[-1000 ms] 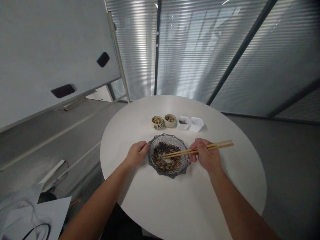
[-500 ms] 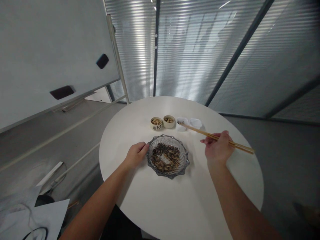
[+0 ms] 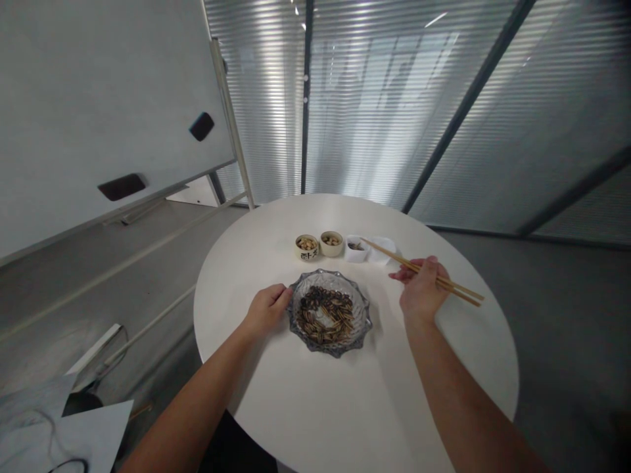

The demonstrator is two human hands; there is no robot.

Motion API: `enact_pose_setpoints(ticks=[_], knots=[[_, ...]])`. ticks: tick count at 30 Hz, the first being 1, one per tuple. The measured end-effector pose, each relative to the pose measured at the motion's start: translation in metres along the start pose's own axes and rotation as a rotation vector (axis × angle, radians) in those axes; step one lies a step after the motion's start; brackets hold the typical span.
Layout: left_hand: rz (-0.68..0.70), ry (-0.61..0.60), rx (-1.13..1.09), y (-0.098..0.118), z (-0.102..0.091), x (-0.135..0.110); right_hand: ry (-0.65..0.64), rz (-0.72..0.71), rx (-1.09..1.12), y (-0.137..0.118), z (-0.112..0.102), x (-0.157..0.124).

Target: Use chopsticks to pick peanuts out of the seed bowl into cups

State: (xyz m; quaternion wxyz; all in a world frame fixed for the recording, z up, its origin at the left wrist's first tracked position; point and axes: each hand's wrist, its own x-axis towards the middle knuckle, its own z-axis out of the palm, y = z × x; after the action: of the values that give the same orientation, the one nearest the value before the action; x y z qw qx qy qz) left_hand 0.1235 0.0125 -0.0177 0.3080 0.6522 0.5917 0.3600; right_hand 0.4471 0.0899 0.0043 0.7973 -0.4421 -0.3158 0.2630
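Note:
My left hand (image 3: 267, 312) rests loosely curled against the left rim of a scalloped glass plate (image 3: 330, 351), holding nothing. Striped sunflower seeds (image 3: 324, 316) lie heaped in the plate, with darker seeds at the far side. My right hand (image 3: 421, 286) grips wooden chopsticks (image 3: 401, 261) above the table, to the right of the plate. Their tips point toward a small white dish (image 3: 355, 249) holding dark bits and reach just past a second white dish (image 3: 382, 250). Two small cups of nuts (image 3: 307, 246) (image 3: 331, 243) stand further left. Nothing shows between the chopstick tips.
All of this stands on a round white table (image 3: 315, 407). A whiteboard on a stand (image 3: 98, 98) rises at the left, sheets of paper (image 3: 64, 433) lie low at the left, and a ribbed frosted glass wall (image 3: 374, 112) stands behind. Grey floor surrounds the table.
My right hand has lifted away from the plate toward the far right, taking the chopstick tips from the seeds to the white dishes. My left hand has stayed at the rim.

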Motion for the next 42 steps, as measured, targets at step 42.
enact_pose_setpoints(ticks=[42], knots=[[0.009,0.020,0.005,0.001,0.000,0.000,-0.637,0.326,-0.185,-0.039,-0.009,-0.051]])
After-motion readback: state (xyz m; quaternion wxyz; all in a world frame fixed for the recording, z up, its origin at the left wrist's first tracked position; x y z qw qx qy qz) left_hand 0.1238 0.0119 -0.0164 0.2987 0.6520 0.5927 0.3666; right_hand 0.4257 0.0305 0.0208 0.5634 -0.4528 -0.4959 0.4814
